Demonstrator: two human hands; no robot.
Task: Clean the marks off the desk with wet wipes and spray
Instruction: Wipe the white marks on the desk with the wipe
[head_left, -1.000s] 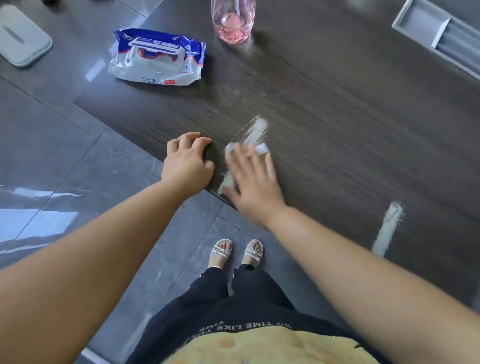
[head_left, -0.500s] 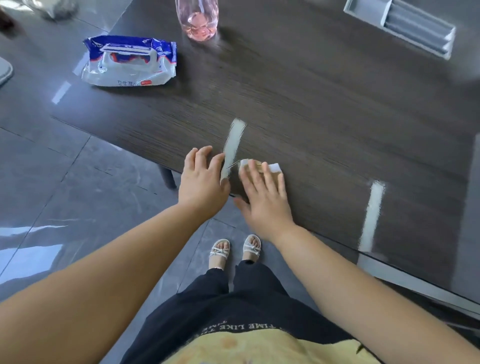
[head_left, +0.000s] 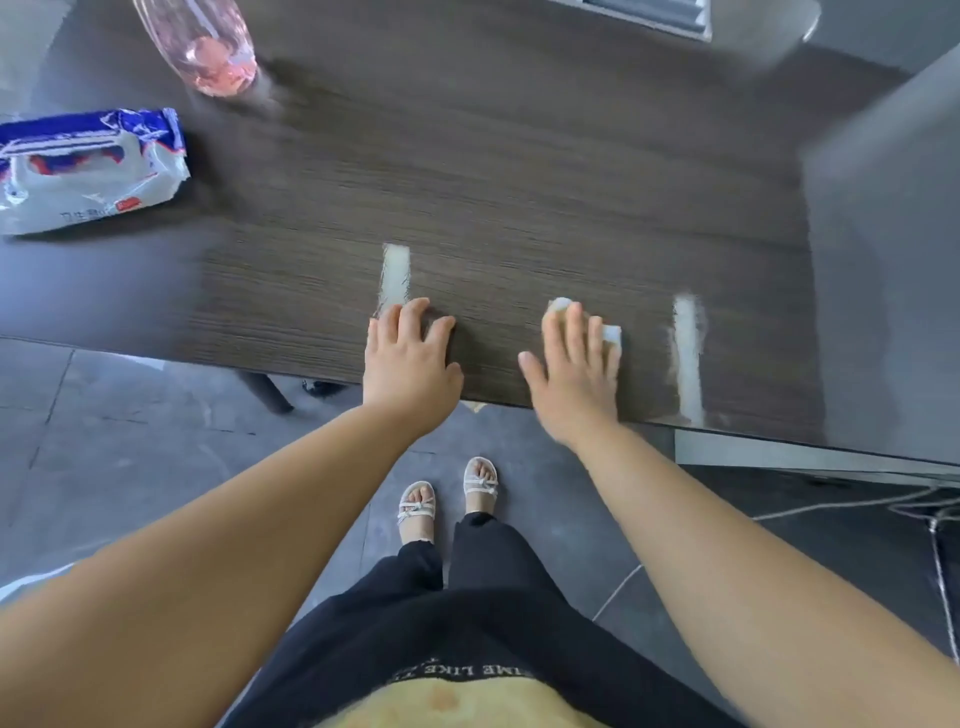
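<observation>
1. Wet-wipe packet (head_left: 88, 169): blue and white, lying flat on the far left of the dark wood-grain desk (head_left: 519, 171), partly cut off by the picture's edge.
2. Spray bottle (head_left: 205, 49): clear, with pink liquid; it stands at the far edge of the desk, behind and to the right of the packet. Only its lower part shows.
3. Left mark (head_left: 395, 273): a pale streak running away from the near edge of the desk, its near end just at the fingertips of the left hand.
4. Left hand (head_left: 408, 358): palm down on the desk near its front edge, fingers spread and loose, grasping nothing.
5. Right hand (head_left: 574, 374): flat on the desk, fingers extended, pressing a white wet wipe (head_left: 612, 335) against the surface. The wipe peeks out beyond the fingertips and on the right side of the hand. It is pinned beneath the palm rather than clenched.
6. Right mark (head_left: 688, 353): a second pale streak, longer, just to the right of the wipe and apart from it, reaching the near edge of the desk.
7. Below the desk edge: grey floor tiles (head_left: 130, 457) and the person's feet in white sandals (head_left: 449, 493).
</observation>
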